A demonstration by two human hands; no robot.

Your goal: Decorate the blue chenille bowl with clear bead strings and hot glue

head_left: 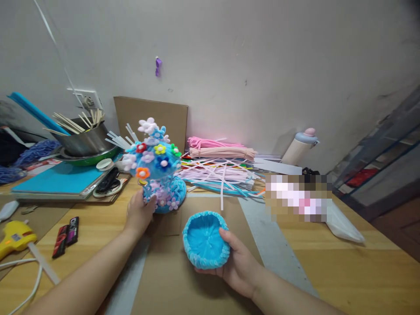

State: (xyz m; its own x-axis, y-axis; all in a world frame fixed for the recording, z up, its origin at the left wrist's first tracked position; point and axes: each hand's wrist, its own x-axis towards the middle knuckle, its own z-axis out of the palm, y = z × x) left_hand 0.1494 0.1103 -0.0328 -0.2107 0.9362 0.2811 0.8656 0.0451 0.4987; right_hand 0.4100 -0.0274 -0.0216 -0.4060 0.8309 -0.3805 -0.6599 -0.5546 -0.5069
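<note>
My right hand (241,262) grips a round, shallow blue bowl (206,239) of fuzzy pipe cleaners, thumb on its rim and fingers underneath. Its hollow inside faces me. To the left, my left hand (141,212) is closed around the lower part of a blue pipe-cleaner mushroom-shaped ornament (155,164). Small flowers in white, red, yellow, orange, purple and dark blue cover its cap, and lilac flowers sit round the base. A ruffled blue piece (179,192) shows beside the base. Brown cardboard (197,288) lies beneath both hands.
Bundled pipe cleaners (219,151) are piled by the wall. A yellow glue gun (16,238) with its cord lies at left, near two small packets (65,236). A metal bowl of sticks (83,138) and a blue folder (55,179) stand behind. A bottle (300,148) leans at right.
</note>
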